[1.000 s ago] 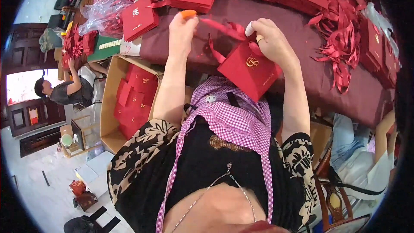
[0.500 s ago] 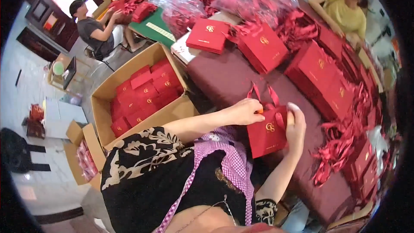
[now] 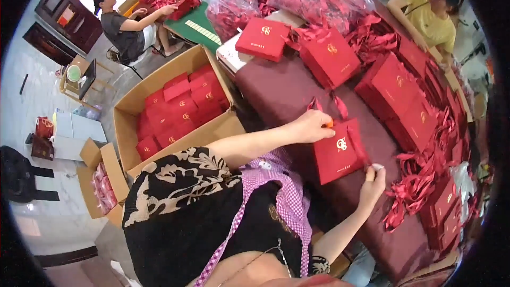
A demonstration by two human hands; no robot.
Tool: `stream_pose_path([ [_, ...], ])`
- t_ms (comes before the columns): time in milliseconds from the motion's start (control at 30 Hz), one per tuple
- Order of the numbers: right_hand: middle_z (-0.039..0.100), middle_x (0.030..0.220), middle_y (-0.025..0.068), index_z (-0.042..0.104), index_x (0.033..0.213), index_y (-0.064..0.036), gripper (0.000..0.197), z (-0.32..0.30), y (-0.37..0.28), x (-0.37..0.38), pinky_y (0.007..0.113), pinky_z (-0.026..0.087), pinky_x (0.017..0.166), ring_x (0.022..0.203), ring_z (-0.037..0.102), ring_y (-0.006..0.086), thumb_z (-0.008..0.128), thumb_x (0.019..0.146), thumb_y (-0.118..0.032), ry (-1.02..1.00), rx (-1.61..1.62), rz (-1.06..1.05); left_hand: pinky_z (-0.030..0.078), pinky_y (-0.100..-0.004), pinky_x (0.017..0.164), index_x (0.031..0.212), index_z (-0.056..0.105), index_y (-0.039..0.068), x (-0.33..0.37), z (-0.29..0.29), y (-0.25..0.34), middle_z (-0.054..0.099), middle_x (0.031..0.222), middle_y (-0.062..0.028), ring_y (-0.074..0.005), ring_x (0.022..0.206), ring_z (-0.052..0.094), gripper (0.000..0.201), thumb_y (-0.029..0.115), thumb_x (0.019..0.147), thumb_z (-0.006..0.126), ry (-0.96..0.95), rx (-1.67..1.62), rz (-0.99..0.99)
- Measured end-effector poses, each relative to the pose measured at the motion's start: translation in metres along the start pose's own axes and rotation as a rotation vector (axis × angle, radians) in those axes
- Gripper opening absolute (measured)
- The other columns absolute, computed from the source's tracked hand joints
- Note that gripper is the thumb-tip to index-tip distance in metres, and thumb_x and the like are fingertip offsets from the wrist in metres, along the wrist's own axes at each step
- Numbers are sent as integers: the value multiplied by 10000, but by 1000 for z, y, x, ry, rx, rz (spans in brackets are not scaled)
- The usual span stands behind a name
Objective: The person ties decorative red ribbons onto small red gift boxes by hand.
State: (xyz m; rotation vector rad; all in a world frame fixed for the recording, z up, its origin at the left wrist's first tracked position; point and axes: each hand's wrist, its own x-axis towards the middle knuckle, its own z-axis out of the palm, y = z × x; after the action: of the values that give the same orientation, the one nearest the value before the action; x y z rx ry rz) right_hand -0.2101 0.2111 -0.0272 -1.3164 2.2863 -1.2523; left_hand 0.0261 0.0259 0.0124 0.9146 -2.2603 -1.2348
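Note:
A small red paper gift bag (image 3: 332, 160) with gold print is held tilted above the table's near side. My left hand (image 3: 309, 127) is closed on its upper left edge, with a bit of orange showing at the fingertips. At the bag's right edge my right hand (image 3: 373, 188) is pinched; a red ribbon (image 3: 360, 152) runs down the bag's face toward those fingers. Whether they grip the ribbon's end or the bag's edge is hard to tell. Another piece of ribbon (image 3: 340, 107) stands up behind the bag's top.
A maroon-covered table (image 3: 276, 90) carries stacked red bags (image 3: 390, 87), loose ribbons (image 3: 417, 186) and filled plastic sacks (image 3: 321, 0). To my left stands an open carton (image 3: 212, 132) of red bags, with a smaller carton (image 3: 118, 178) beside it. Two people (image 3: 125, 29) (image 3: 425, 13) sit beyond.
My right hand has slid down from the bag's upper right corner along its right edge. The ribbon now lies along that side. The seated person at far left has stretched an arm forward.

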Motion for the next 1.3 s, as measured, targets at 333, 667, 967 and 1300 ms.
stream_pose_path([
  [333,564,875,80,570,1190,3,305,-23,-27,-9,343,435,671,773,518,197,593,912,-121,-166,1391,33,468,-322,606,858,675,-33,8,17,-22,642,680,-135,-141,649,601,272,229,788,681,-15,-206,-85],
  [667,617,1111,96,654,1096,-11,229,-7,-44,-19,265,472,850,1007,588,163,608,872,0,-32,901,287,485,-258,783,1100,610,-59,1,6,-6,677,967,-84,-132,851,622,295,-30,809,578,-248,-630,-241],
  [967,654,971,41,663,868,-89,164,32,-85,-8,378,402,892,987,600,248,719,716,-65,58,-44,-575,470,-238,724,1122,598,-57,-2,8,-2,641,903,-48,-114,788,580,353,-49,770,612,-189,-521,-248],
  [1300,621,820,50,651,858,-78,123,68,-82,-6,354,413,792,824,580,228,700,750,-48,44,130,-372,458,-213,717,1127,591,-51,-1,13,-8,594,886,-35,-107,783,555,398,-93,731,610,-161,-852,-335],
])
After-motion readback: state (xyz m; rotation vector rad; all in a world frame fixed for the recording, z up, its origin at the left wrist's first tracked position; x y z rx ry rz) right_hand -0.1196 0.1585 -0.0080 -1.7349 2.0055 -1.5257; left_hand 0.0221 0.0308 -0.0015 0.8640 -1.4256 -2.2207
